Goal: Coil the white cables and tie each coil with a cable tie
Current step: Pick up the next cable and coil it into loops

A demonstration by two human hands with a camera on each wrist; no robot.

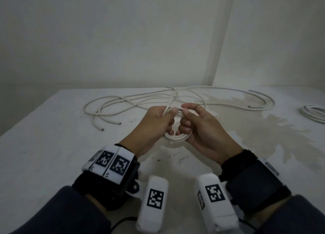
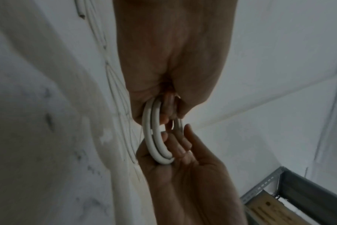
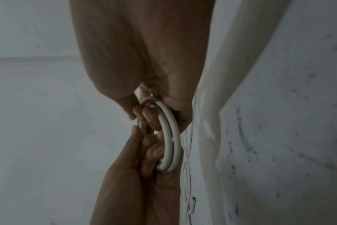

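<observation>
Coil: small white coil of a few turns, held up off the bench between both hands, so the loops stay stacked and cannot spring apart.
Left hand: left hand closes its fingers through the ring and pinches the strands at the top under the thumb; that grip looks like the anchor that fixes the loop size.
Right hand: right hand curls round the opposite side of the same coil, thumb and forefinger meeting the cable near the left thumb, probably laying the next turn in.
Wrist views: turns lie side by side across the fingers of both hands, neat and flat; same picture from the other wrist.
Feed: loose cable rises from the left thumb to the tangle behind, so slack can be drawn in without dragging.
Loose cables: long white loops sprawl over the far bench, cut ends showing, well apart from the hands.
Finished coil: another coil sits at the right edge of the bench; whether it is tied I cannot tell.
Cable tie: none that I can make out.
Progress: coiling in hand, plenty of cable left, tying yet to come.
</observation>
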